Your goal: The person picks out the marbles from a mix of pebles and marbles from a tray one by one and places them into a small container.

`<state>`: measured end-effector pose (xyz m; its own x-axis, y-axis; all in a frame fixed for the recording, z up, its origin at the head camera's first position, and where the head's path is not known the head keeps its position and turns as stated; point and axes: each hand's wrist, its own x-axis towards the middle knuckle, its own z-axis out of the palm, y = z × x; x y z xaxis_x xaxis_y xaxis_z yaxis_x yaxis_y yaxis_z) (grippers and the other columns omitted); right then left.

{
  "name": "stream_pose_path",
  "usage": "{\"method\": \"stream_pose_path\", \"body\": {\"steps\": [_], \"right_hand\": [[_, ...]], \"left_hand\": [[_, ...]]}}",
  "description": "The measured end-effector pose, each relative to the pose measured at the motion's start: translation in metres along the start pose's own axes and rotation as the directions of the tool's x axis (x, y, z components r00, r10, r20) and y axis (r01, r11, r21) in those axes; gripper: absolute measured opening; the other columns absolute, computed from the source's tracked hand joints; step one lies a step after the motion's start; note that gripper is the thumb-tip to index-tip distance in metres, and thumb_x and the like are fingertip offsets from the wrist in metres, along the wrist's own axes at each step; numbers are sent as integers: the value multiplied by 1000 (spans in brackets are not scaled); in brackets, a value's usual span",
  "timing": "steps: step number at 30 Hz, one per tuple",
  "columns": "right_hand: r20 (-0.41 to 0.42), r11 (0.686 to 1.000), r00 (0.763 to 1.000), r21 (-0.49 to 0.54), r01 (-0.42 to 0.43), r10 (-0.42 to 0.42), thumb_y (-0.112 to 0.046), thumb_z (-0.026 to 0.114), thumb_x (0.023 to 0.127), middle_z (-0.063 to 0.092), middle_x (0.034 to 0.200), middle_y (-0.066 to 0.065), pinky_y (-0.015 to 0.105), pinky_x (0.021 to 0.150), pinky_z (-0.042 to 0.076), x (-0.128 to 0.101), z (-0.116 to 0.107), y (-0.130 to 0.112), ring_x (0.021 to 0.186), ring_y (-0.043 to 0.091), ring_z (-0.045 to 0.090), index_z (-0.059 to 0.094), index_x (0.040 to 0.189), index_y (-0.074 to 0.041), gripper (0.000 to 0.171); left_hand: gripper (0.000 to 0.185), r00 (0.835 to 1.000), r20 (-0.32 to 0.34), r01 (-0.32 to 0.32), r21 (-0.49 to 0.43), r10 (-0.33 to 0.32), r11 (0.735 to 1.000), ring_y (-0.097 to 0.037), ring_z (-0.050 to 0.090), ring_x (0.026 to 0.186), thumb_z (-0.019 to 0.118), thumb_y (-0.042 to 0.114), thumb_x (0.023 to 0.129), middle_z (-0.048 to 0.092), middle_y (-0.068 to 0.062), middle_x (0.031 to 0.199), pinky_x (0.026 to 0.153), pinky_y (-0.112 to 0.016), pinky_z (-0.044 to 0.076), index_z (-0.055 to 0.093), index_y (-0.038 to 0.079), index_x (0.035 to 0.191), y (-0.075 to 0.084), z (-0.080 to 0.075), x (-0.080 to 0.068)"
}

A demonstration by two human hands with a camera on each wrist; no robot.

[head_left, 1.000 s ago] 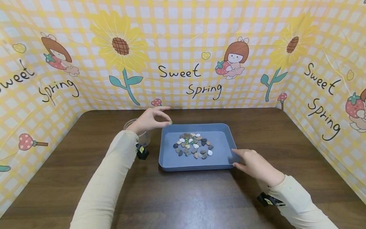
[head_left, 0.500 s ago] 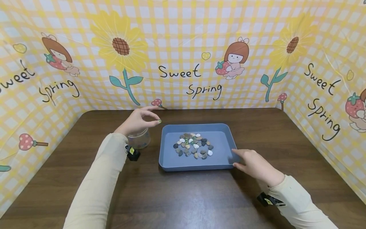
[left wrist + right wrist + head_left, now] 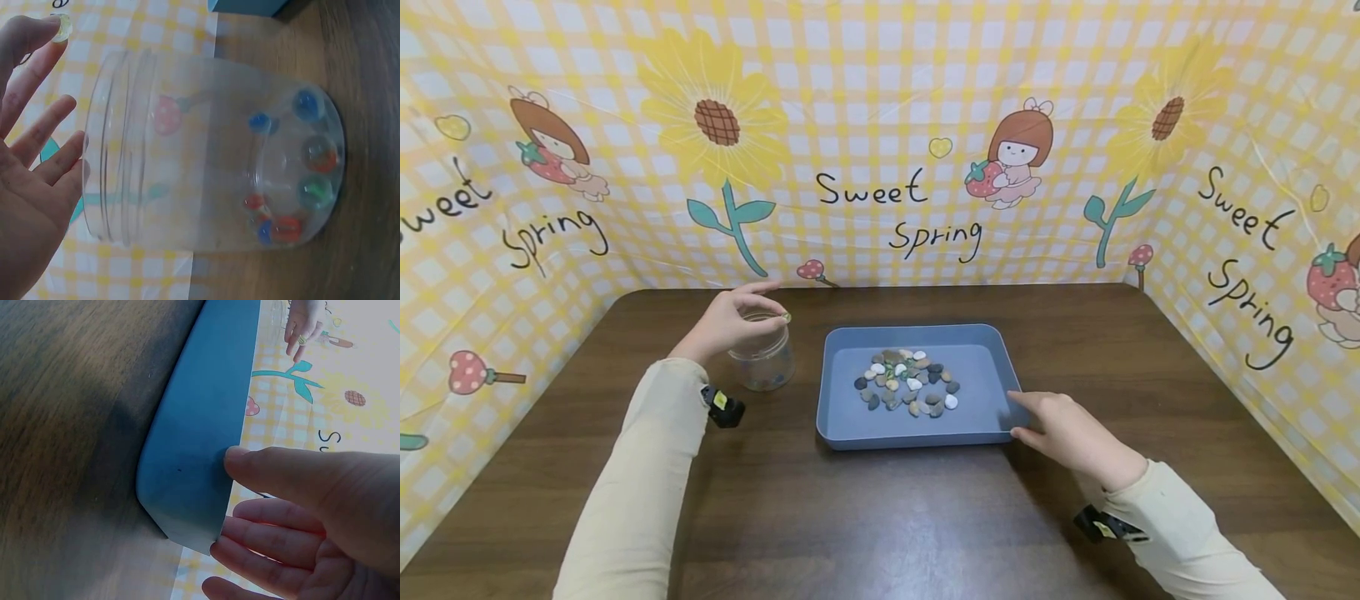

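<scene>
My left hand [image 3: 726, 321] pinches a clear yellow-green glass marble [image 3: 63, 29] between thumb and index finger, its other fingers spread. It is above the mouth of a clear plastic jar [image 3: 765, 367], overlapping the rim in the head view. Several colored marbles [image 3: 307, 104], blue, red and green among them, lie at the jar's bottom. My right hand [image 3: 1071, 429] holds the near right corner of a blue-grey tray [image 3: 981, 417], thumb [image 3: 250, 464] on the front wall and fingers by the right side. Several pebbles [image 3: 913, 383] are spread in the tray, with small green marbles among them.
Everything stands on a dark brown wooden table [image 3: 880, 517]. A yellow checked cloth [image 3: 880, 100] with printed flowers and figures rises as a backdrop along the back and both sides. The jar is left of the tray with a gap between them.
My left hand has moved left, carrying the pinched marble from beside the tray's far left corner to above the jar. The right hand and the tray have stayed in place.
</scene>
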<state>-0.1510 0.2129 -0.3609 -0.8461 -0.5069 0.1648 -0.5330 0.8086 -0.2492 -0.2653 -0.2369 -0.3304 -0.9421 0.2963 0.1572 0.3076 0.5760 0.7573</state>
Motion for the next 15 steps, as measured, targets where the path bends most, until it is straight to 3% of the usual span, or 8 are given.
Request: {"method": "stream_pose_path", "body": {"steps": [6, 15], "right_hand": [[3, 1000, 1000, 3, -8, 8, -10, 71, 80, 66, 111, 24, 42, 82, 54, -1, -1, -1, 100, 33, 65, 59, 116, 11, 43], [2, 1000, 1000, 2, -2, 2, -10, 71, 80, 66, 111, 24, 42, 82, 53, -1, 0, -1, 100, 33, 66, 59, 116, 11, 43]], "left_hand": [[35, 999, 5, 35, -22, -35, 999, -34, 29, 140, 69, 30, 84, 36, -9, 150, 109, -50, 33, 68, 2, 105, -6, -6, -4], [32, 999, -13, 39, 31, -39, 999, -36, 27, 140, 69, 27, 84, 38, -12, 148, 108, -52, 33, 69, 0, 103, -16, -10, -8]]}}
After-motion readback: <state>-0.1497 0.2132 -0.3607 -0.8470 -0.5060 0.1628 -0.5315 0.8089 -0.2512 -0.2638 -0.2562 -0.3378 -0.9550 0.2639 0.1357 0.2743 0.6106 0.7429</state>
